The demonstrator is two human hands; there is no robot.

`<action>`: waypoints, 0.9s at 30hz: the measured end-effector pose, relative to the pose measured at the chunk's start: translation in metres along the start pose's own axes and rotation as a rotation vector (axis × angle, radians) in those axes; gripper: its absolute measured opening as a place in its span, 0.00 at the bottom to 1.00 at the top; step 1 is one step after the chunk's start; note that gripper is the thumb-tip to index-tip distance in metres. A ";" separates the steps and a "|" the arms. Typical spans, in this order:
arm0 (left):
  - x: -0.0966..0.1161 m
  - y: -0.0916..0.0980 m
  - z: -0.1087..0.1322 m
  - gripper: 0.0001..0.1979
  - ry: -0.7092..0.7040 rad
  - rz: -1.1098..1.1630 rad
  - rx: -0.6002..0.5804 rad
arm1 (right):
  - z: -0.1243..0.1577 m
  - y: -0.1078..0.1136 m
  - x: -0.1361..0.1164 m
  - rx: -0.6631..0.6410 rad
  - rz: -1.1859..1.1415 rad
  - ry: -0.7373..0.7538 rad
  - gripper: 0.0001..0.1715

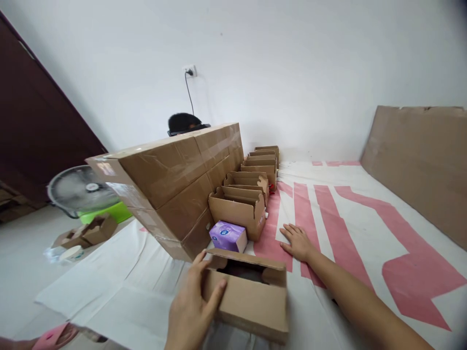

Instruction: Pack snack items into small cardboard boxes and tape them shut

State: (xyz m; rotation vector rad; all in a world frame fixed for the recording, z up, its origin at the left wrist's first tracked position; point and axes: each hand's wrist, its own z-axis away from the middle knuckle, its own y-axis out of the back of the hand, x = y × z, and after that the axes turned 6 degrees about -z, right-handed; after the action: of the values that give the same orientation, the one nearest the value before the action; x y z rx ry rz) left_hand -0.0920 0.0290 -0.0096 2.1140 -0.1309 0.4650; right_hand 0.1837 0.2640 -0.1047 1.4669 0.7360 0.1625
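A small rectangular brown cardboard box point(255, 302) is grasped at its left end by the left hand point(191, 304), with the thumb placed on the near side. The box is situated at the near edge of the scene, just before a purple-and-white tissue box point(226, 236). Its top is partly open, and the dark inside cannot be seen clearly. Whether the box is lifted or supported from below cannot be told. Nothing is grasped by the right hand point(297, 243); its grip is released, and it is laid with spread fingers on a white sheet marked with large red shapes point(365, 228). Behind the tissue box, a row of open brown cardboard boxes point(233, 209) is lined up along a wall of stacked, taped brown cartons point(175, 170). Above this wall, the black-haired head of another person point(184, 121) is partly seen.
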 end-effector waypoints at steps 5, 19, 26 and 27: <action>0.048 -0.014 0.007 0.26 -0.168 0.143 -0.110 | 0.000 0.000 0.001 -0.002 0.005 0.008 0.37; 0.051 -0.032 -0.019 0.18 -0.070 0.739 -0.615 | 0.000 0.001 0.003 -0.005 -0.022 0.015 0.37; 0.042 -0.048 -0.014 0.20 0.015 0.987 -0.632 | 0.001 0.002 0.001 -0.013 -0.033 0.008 0.37; 0.041 -0.049 -0.014 0.20 0.014 0.999 -0.627 | 0.001 0.003 0.000 -0.017 -0.035 0.004 0.36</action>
State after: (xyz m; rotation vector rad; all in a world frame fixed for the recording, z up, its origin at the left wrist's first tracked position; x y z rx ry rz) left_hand -0.0448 0.0711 -0.0256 1.3028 -1.1889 0.8685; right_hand 0.1855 0.2632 -0.1024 1.4366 0.7615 0.1447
